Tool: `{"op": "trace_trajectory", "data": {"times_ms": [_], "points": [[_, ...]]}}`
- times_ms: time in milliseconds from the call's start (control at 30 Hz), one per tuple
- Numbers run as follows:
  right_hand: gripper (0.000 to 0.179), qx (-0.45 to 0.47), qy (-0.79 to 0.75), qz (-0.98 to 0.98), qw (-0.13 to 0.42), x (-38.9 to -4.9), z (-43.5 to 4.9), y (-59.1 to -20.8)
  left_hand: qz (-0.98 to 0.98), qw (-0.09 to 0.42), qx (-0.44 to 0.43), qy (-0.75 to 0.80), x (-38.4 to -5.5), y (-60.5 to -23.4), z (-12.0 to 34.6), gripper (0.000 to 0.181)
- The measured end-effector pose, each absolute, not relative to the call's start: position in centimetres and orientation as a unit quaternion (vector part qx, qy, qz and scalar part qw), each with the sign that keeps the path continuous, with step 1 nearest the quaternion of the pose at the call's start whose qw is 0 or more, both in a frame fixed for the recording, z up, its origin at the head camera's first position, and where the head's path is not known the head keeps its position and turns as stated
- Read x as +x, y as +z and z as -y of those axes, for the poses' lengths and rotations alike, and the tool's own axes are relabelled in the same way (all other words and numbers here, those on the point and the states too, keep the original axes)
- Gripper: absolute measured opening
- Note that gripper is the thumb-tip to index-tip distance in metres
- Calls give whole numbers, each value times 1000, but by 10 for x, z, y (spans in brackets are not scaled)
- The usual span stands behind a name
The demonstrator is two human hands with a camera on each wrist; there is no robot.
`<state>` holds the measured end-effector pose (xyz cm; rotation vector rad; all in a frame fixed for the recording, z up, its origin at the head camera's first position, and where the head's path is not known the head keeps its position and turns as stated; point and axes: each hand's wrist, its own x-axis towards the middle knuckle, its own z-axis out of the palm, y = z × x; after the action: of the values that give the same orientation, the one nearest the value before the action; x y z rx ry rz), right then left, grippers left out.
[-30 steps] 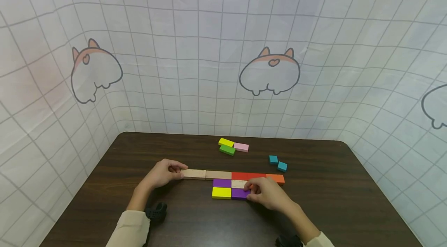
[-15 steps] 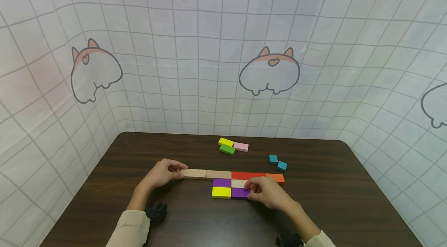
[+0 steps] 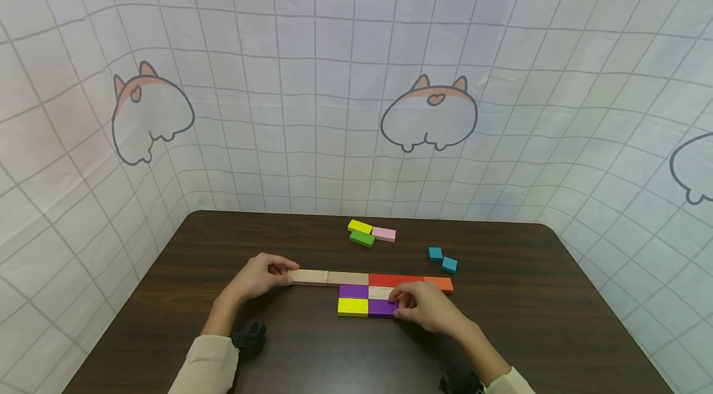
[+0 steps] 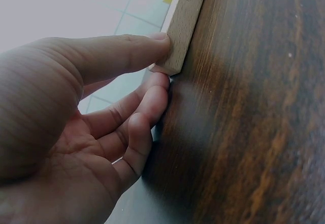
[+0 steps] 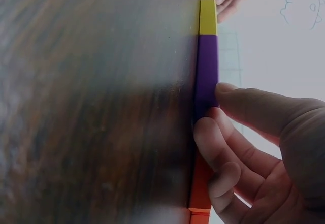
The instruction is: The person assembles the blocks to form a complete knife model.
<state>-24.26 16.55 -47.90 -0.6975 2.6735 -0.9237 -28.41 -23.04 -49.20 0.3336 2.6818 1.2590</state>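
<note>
On left-edge side of worktop [image 3: 312, 360], leftmost plain wood block [image 3: 309, 278] was pinched at its left end by L hand [image 3: 259, 278], finger gap narrow; nr centre, front purple block [image 3: 380, 309] was gripped at its right end by R hand [image 3: 431, 307], gap likewise small. Ends were apparently braced so 2nd plain block [image 3: 348, 279] & front yellow block [image 3: 353, 307] would sit snug.

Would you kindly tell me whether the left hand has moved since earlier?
No; judged against the table, the left hand shows no visible shift in the head view.

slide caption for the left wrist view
A left hand holds the end of a plain wooden block on a dark table.
</note>
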Motion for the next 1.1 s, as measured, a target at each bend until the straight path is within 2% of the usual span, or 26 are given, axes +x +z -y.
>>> {"op": "trace_trajectory", "data": {"times_ms": [367,500,700,967,1100], "points": [[13,-243,-316,-910,115,-243,-169,-476,-895,81,116,424,-284,-491,229,23],[19,-261,-325,-902,113,-244,-177,-470,-894,80,120,425,-284,-490,229,23],[28,-279,-339,-895,84,-251,-184,-456,-895,80,122,421,-280,-492,234,24],[26,-265,-385,-882,65,-290,-189,-444,-895,77,119,423,-281,-494,234,23],[32,-249,-393,-882,67,-317,-193,-444,-896,74,119,421,-283,-494,231,23]]}}
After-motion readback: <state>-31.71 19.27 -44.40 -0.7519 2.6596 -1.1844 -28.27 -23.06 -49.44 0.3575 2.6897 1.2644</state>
